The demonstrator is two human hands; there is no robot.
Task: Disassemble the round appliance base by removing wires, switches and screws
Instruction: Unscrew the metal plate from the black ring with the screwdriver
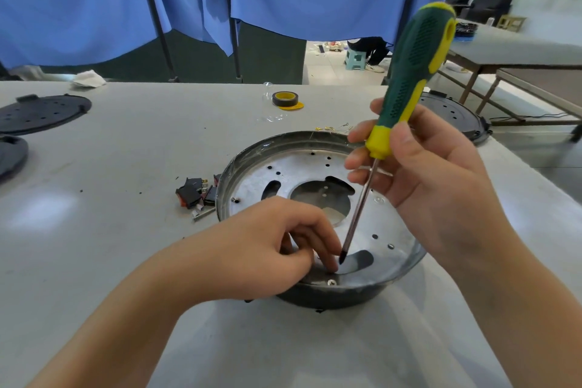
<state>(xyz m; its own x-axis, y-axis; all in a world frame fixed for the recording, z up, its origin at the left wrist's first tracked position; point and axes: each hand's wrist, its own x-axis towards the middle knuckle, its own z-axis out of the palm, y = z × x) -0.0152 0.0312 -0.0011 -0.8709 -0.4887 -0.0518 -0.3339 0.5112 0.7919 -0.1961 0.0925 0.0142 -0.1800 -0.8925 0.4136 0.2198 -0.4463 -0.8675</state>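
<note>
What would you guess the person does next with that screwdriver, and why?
Probably lower the screwdriver tip onto the screw near the base's front rim. The right hand holds the tip just above it, while the left hand's fingers reach into the base beside it.

The left hand point(271, 239) is reaching forward, palm down, fingers point(327, 249) curling downward (tips partly hidden); the right hand point(422, 173) is gripping something, raised, forearm angling in.

Green-and-yellow screwdriver handle point(409, 72), silvery base plate point(283, 167), black-and-red switches point(195, 194), blue cloth point(94, 3).
</note>
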